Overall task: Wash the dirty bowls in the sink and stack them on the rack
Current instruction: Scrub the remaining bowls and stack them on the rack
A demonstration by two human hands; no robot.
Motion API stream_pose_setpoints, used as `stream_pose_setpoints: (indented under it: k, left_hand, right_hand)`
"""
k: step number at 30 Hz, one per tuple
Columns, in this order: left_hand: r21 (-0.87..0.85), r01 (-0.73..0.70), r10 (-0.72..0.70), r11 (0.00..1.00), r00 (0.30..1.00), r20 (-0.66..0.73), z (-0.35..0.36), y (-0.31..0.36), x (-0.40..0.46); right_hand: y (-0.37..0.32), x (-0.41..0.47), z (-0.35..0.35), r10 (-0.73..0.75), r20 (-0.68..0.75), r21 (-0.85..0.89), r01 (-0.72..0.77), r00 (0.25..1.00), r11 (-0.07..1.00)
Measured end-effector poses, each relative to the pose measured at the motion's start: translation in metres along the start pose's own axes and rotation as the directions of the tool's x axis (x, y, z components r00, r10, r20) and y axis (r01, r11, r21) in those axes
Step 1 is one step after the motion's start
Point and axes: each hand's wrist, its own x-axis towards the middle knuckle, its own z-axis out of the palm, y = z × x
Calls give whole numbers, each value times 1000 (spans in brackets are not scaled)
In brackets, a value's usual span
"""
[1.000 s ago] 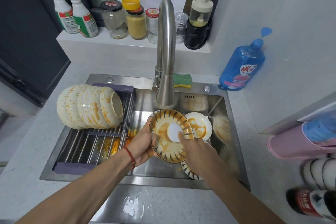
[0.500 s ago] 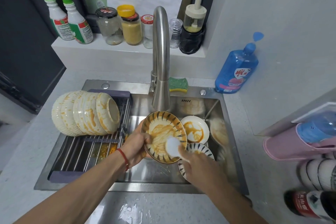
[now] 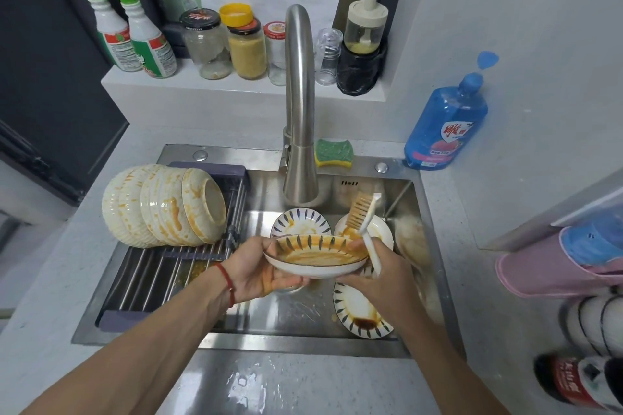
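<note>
Our left hand [image 3: 259,274] cups the near-left rim and underside of the striped bowl [image 3: 315,254], thumb over the edge and fingers curled beneath, holding it almost level above the sink [image 3: 409,209]. Our right hand [image 3: 381,274] is clamped around the white handle of the dish brush [image 3: 364,222], whose bristles point up and away, just beyond the bowl's far-right rim and off the sauce. That hand's fingertips also seem to steady the bowl's right edge, though we cannot tell how firmly.

To do this step well, we judge that we should tip the bowl toward the faucet [image 3: 298,104], bring the bristles down into the orange-brown film on the inside, and scrub in circles from the centre out to the rim. The left hand should keep its hold on the rim so the wet bowl does not slip. No water shows running from the spout.

Both forearms reach in from the near edge over the wet bench [image 3: 256,381], wrists roughly level, and a red cord circles the left wrist.

Below the hands, more striped bowls [image 3: 359,313] lie stained in the basin. To the left, a row of sauce-streaked bowls on their sides [image 3: 165,205] leans on the rack [image 3: 151,280] over the sink's left half.
</note>
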Motion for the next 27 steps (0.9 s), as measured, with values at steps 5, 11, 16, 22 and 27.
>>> stream_pose_setpoints:
  k: [5,11,16,22,27]
  left_hand:
    - [327,-282,349,902,922,-168,15,-12,13]
    - [571,-408,566,713,815,-125,18,-24,25]
    - [744,-360,676,562,719,-163,34,-22,33]
    - [941,-197,809,275,577,-116,45,-17,28]
    - [944,-206,816,256,569,-97,42,-14,23]
  right_hand:
    - [0,-4,4,192,-42,219,-178,981,959]
    - [6,-2,0,337,-4,385,-310,941,869]
    - [6,4,-2,297,-111,-55,-304,948,951]
    - [-39,-9,12,104,151,-539,-6,983,842]
    - [-64,-16,16,122,206,-522,4,971,853]
